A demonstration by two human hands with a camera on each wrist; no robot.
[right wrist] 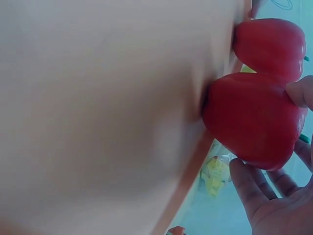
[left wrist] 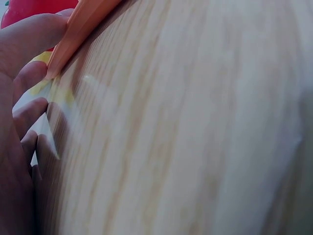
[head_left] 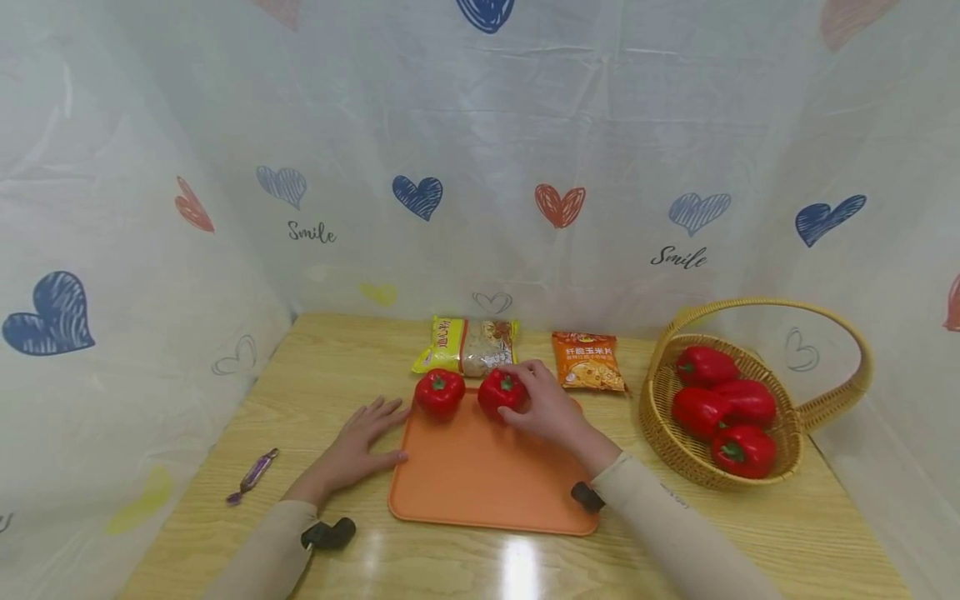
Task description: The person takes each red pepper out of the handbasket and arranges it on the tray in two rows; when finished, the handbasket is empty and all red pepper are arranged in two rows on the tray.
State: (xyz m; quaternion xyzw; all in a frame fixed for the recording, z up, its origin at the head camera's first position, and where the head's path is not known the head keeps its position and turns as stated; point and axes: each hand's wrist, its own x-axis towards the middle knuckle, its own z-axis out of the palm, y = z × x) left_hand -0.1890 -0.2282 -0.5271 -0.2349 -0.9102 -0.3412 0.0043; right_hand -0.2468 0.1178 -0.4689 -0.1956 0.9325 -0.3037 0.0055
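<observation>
My right hand (head_left: 542, 402) holds a red bell pepper (head_left: 495, 395) at the back edge of an orange tray (head_left: 495, 483). The right wrist view shows this pepper (right wrist: 254, 120) upright, its base on the tray, with the thumb on one side and fingertips on the other. Left of it, a second red bell pepper (head_left: 439, 395) stands at the tray's back left corner. My left hand (head_left: 356, 448) rests spread at the tray's left edge, thumb and fingertips right at the rim; in the left wrist view the thumb overlaps the tray's raised edge (left wrist: 88, 24).
A wicker basket (head_left: 678, 454) with several red bell peppers (head_left: 723, 408) and a tall handle stands at the right. Behind the tray lie a yellow food packet (head_left: 468, 346) and an orange snack bag (head_left: 588, 362). One purple-wrapped candy (head_left: 255, 475) lies on the wooden table (head_left: 322, 358) at left.
</observation>
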